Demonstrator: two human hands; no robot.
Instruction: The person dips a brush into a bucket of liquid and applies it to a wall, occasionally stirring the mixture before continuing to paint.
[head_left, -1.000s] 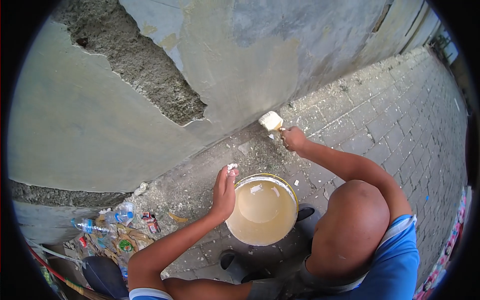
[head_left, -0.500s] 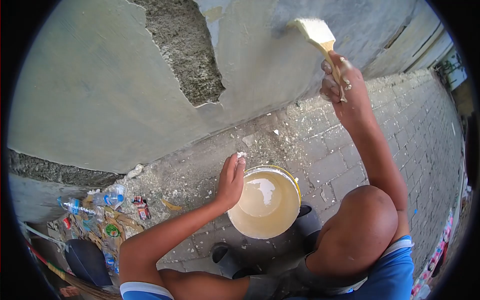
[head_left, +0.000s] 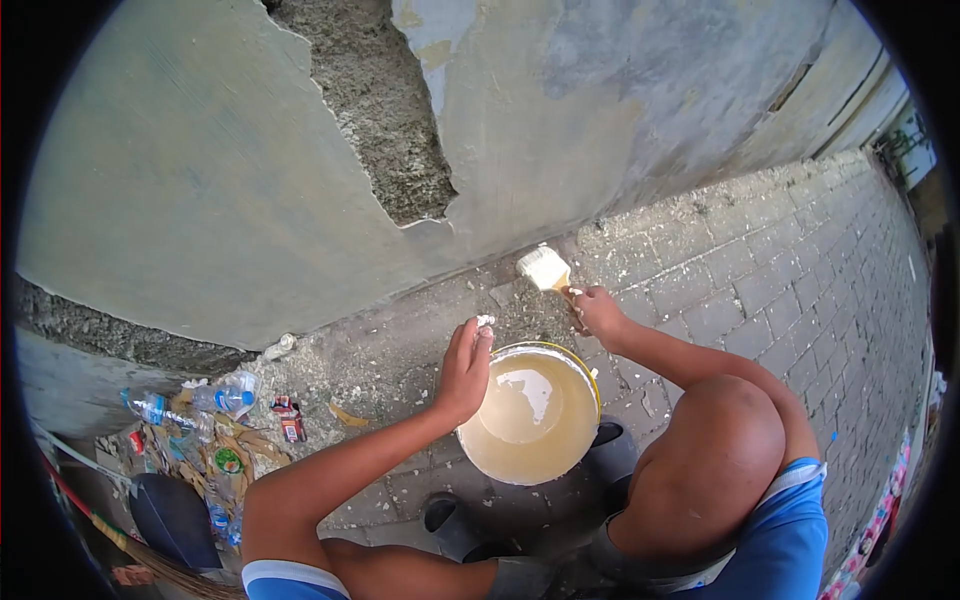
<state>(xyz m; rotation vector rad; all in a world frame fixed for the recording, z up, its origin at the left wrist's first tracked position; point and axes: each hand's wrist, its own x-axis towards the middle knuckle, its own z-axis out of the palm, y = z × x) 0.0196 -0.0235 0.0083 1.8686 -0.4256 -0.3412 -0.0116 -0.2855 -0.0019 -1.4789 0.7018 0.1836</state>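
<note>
A wide paintbrush (head_left: 545, 268) with white-coated bristles is in my right hand (head_left: 601, 318), fingers closed round its wooden handle. The brush hangs above the ground, just beyond the bucket's far rim and close to the wall's base. My left hand (head_left: 464, 378) grips the left rim of the paint bucket (head_left: 530, 462), with white smears on its fingertips. Inside the bucket is cream-white paint (head_left: 522, 402), with a brighter reflection on its surface. The bucket stands upright between my boots.
A grey wall (head_left: 220, 170) rises in front, with a rough bare patch (head_left: 385, 110) where plaster is gone. Plastic bottles (head_left: 222, 398), a small red pack (head_left: 289, 418) and other litter lie at left, near a broom (head_left: 165, 565). Paving bricks (head_left: 790, 270) stretch to the right.
My right hand has brought the paintbrush down from the wall, leftward and nearer the bucket. My left hand has stayed on the bucket rim. The view has shifted slightly.
</note>
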